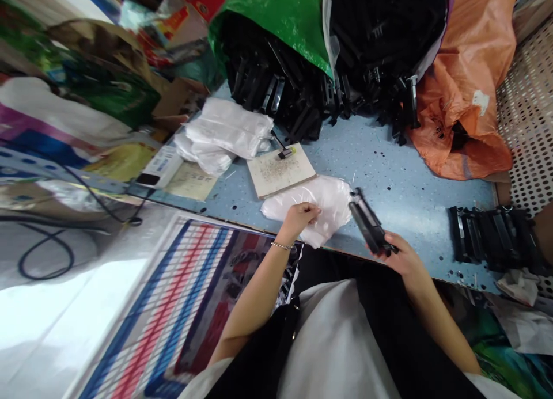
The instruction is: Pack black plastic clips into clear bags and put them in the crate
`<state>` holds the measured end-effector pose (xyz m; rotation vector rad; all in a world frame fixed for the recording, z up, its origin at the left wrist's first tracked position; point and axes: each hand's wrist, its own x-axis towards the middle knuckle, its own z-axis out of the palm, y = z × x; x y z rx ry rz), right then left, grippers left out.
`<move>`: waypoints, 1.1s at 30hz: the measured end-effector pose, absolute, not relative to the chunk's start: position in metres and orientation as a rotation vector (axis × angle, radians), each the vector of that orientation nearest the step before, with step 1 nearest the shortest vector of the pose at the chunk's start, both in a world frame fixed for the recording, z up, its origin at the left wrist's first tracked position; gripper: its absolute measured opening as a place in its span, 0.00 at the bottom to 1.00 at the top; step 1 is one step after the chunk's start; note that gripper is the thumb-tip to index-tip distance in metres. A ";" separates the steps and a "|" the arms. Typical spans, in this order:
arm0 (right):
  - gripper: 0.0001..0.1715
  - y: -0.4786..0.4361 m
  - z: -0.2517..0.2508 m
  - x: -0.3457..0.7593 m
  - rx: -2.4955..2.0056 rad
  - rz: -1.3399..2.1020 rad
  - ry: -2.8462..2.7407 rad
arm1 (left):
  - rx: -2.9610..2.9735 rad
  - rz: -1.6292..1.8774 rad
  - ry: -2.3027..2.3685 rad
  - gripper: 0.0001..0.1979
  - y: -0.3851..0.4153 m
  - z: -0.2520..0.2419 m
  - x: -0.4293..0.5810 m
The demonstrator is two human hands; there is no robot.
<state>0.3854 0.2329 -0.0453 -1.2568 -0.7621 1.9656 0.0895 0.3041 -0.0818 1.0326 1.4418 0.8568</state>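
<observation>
My left hand (302,216), with a bracelet at the wrist, has its fingers pinched together on the stack of thin white plastic bags (330,206) near the table's front edge. Whether the fingers grip a bag's edge is too small to tell for certain. To the right, my right hand (398,253) is closed on the lower end of a long black plastic part (367,223), tilted up and to the left beside the bags. Behind the bags lies a pale board (280,171) with a small black tool (287,152) on it.
Sacks full of black parts, one green (276,13), spill onto the blue table (401,180) at the back. An orange sack (470,88) stands at the back right. A row of black parts (492,238) lies right. More white bags (228,125) and a box (162,166) lie left.
</observation>
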 end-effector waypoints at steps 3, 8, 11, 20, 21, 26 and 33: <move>0.20 0.233 -0.047 0.345 -1.034 2.290 -0.396 | 0.976 0.895 1.486 0.12 0.306 -0.081 0.092; 0.27 0.239 -0.059 0.321 -0.872 2.441 0.095 | 0.988 0.983 1.517 0.10 0.300 -0.088 0.092; 0.31 0.241 -0.064 0.326 -0.799 2.413 0.175 | 1.287 1.087 1.621 0.03 0.290 -0.092 0.092; 0.33 0.249 -0.067 0.319 -0.704 2.463 0.209 | 2.204 0.734 1.759 0.20 0.278 -0.077 0.076; 0.32 0.250 -0.066 0.316 -0.686 2.465 0.166 | 2.240 0.693 1.750 0.21 0.277 -0.076 0.075; 0.31 0.259 -0.061 0.300 -0.657 2.427 0.103 | 2.153 0.911 1.576 0.27 0.268 -0.070 0.085; 0.34 0.251 -0.059 0.296 -0.563 2.405 -0.040 | 2.134 1.076 1.323 0.34 0.250 -0.052 0.107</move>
